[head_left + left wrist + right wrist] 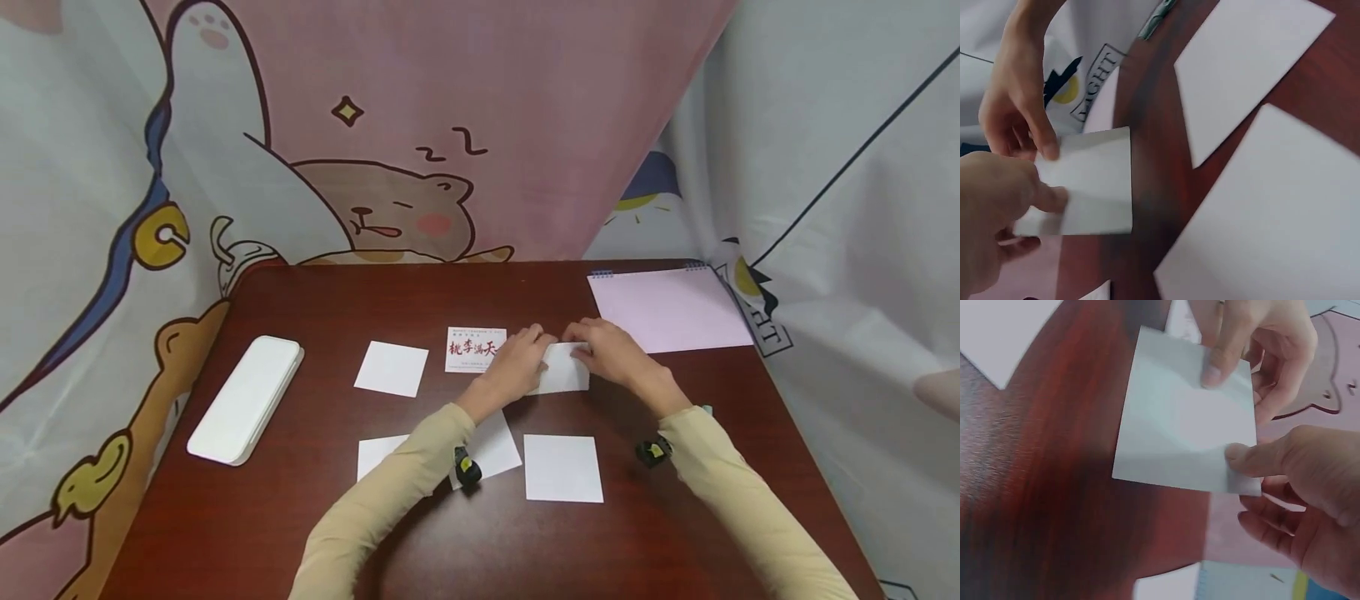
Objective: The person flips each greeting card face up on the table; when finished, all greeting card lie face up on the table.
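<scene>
Both hands hold one white square card [564, 375] above the table, toward its right-hand side. My left hand [508, 368] pinches its left part, thumb on the upper face and fingers underneath. The right hand [617, 360] grips the opposite side the same way, as its thumb [1244, 456] shows in the right wrist view. Seen from the left wrist, the card [1099, 187] looks flat and blank. Just left of the left hand lies a card printed with red characters [468, 348], its right edge partly covered by that hand.
Several blank white cards lie about: one [392, 368] at left, one [564, 468] nearer the front, others [495, 446] partly beneath the left forearm. A white oblong case [243, 400] sits at far left. A pink spiral pad [667, 310] occupies the back right corner. Printed curtains surround the table [637, 542].
</scene>
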{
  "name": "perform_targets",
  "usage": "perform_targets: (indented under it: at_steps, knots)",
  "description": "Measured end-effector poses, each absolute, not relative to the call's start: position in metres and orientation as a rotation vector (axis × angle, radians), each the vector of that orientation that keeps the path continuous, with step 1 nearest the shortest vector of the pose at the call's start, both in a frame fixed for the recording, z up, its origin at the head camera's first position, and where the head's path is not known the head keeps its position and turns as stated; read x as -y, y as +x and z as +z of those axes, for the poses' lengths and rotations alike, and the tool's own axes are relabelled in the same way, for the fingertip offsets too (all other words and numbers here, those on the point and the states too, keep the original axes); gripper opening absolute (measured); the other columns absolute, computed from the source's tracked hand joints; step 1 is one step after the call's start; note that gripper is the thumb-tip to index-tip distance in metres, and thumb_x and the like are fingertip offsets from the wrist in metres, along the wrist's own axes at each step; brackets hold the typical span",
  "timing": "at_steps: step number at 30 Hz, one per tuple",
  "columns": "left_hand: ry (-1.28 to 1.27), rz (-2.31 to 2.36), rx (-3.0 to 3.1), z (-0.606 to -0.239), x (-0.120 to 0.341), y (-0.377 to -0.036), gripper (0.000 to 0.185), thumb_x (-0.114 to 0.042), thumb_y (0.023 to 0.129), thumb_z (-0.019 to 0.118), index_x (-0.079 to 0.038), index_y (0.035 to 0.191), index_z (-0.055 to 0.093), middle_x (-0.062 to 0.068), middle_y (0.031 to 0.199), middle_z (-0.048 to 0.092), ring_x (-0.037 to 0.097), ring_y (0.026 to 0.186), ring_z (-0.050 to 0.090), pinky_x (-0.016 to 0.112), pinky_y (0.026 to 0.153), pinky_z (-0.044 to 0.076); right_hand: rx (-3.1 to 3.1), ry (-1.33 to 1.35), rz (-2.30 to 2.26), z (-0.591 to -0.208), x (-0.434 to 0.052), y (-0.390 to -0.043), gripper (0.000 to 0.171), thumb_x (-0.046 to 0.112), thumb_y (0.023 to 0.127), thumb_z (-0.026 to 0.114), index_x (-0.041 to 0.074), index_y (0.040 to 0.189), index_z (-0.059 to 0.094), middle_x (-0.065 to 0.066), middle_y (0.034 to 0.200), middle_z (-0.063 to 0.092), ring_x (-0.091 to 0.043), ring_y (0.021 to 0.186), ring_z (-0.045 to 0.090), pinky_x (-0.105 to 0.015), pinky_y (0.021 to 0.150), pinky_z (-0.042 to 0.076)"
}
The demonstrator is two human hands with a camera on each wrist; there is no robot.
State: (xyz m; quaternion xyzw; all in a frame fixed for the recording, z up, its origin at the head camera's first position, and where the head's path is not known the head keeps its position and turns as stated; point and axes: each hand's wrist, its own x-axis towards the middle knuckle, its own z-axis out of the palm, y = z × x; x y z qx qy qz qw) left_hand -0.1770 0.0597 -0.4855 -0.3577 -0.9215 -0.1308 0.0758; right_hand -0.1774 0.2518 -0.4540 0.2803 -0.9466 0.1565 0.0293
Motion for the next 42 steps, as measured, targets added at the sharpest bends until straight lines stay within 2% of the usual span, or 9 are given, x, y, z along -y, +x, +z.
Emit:
perform_targets:
  at_steps: [3,10,16,21,30,42]
  knots:
    - [-1.079,-0.473,2.639,-0.478,-0.055,-0.183,0.027,-0.013,0.085,0.061,-0.016,0.112,0.062,-0.003,0.100,0.058,0.012,0.089,0.057,0.024,0.074,0.049,2.797,0.887,0.500,-0.445,-0.254,-0.175,0.016,0.002,0.077,0.069,0.011,0.089,0.065,-0.003,0.082,0.062,-0.019,0.074,0.060,-0.037,0.064,0.050]
    - [-1.142,-0.438,2.591,-0.482,-0.047,-0.185,0.034,-0.007,0.086,0.056,-0.024,0.114,0.065,-0.007,0.108,0.066,0.009,0.094,0.060,0.022,0.078,0.050,2.736,0.900,0.463,-0.451,-0.257,-0.168,0.014,0.008,0.076,0.072,0.014,0.090,0.070,0.001,0.082,0.067,-0.017,0.074,0.061,-0.037,0.066,0.050]
    - [-1.240,-0.310,2.616,-0.506,-0.048,-0.176,0.031,-0.009,0.089,0.052,-0.024,0.113,0.066,-0.006,0.116,0.064,0.009,0.105,0.060,0.023,0.088,0.048,2.843,0.950,0.519,-0.477,-0.261,-0.165,0.019,0.013,0.078,0.072,0.014,0.097,0.073,-0.003,0.095,0.071,-0.019,0.086,0.066,-0.038,0.072,0.053]
    - [-1.246,-0.280,2.638,-0.516,-0.046,-0.172,0.029,-0.008,0.088,0.053,-0.021,0.109,0.068,-0.005,0.117,0.064,0.010,0.106,0.061,0.023,0.091,0.046,2.874,0.945,0.561,-0.493,-0.261,-0.165,0.022,0.013,0.078,0.071,0.010,0.101,0.072,-0.007,0.105,0.068,-0.023,0.095,0.065,-0.039,0.077,0.053]
    - [-1.239,-0.317,2.668,-0.525,-0.040,-0.174,0.020,-0.016,0.090,0.055,-0.020,0.103,0.070,-0.004,0.114,0.065,0.011,0.102,0.062,0.022,0.089,0.048,2.856,0.963,0.539,-0.510,-0.261,-0.167,0.026,0.011,0.078,0.071,0.009,0.104,0.070,-0.009,0.113,0.065,-0.027,0.104,0.061,-0.044,0.084,0.050]
    - [-1.222,-0.415,2.691,-0.529,-0.036,-0.178,0.021,-0.009,0.088,0.056,-0.018,0.098,0.071,-0.003,0.110,0.067,0.012,0.100,0.063,0.023,0.086,0.049,2.851,0.927,0.538,-0.515,-0.260,-0.170,0.023,0.011,0.079,0.071,0.009,0.102,0.071,-0.007,0.115,0.065,-0.028,0.106,0.059,-0.044,0.087,0.048]
